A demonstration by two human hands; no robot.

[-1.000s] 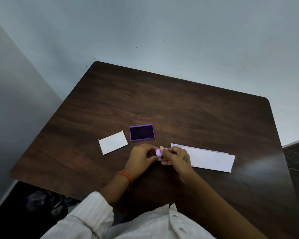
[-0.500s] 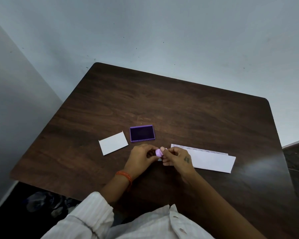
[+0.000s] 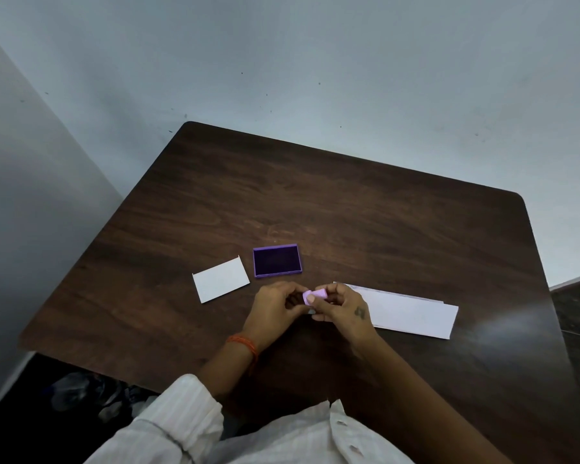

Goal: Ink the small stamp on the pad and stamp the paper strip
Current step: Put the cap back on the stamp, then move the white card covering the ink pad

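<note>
A small pale purple stamp (image 3: pixel 316 294) is pinched between the fingertips of my left hand (image 3: pixel 275 304) and my right hand (image 3: pixel 340 306), a little above the table near its front middle. Both hands touch it; a small pale piece shows under the fingers. The open purple ink pad (image 3: pixel 277 261) with its dark inked face lies just beyond my left hand. A long white paper strip (image 3: pixel 412 313) stretches to the right from under my right hand.
A white rectangular lid or card (image 3: pixel 221 279) lies left of the ink pad. All of this rests on a dark wooden table (image 3: pixel 349 202) that stands against a pale wall. An orange band circles my left wrist.
The hands stay together on the stamp; its purple body now shows a bit more between the fingertips. Nothing else on the table has shifted.
</note>
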